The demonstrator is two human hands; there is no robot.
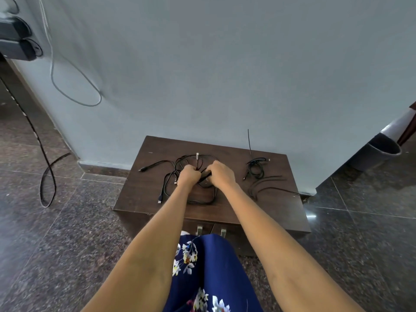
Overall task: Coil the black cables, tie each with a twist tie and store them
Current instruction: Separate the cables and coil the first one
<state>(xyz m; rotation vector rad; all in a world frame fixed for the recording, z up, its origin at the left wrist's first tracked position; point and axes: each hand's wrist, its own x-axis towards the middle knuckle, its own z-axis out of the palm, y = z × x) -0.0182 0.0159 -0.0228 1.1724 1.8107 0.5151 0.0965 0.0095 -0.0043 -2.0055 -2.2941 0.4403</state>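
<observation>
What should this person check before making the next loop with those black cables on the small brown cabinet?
1. Both hands grip the tangled black cables: left hand and right hand closed on strands, ok.
2. One cable separated from the tangle: not ok.
3. Loose plug ends on the dark brown wooden cabinet: ok.
4. Thin black twist ties nearby: ok.
5. Small coiled black cable tied: cannot tell.

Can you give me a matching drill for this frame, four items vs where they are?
Items:
1. tangled cables
2. coiled cable
3. twist ties
4. bin

Places:
A. floor, right of the cabinet
B. in both hands' grip, left hand, right hand
C. loose on the cabinet's right front
D. cabinet's right rear, untouched

Pairs: 1-B, 2-D, 3-C, 4-A
</observation>
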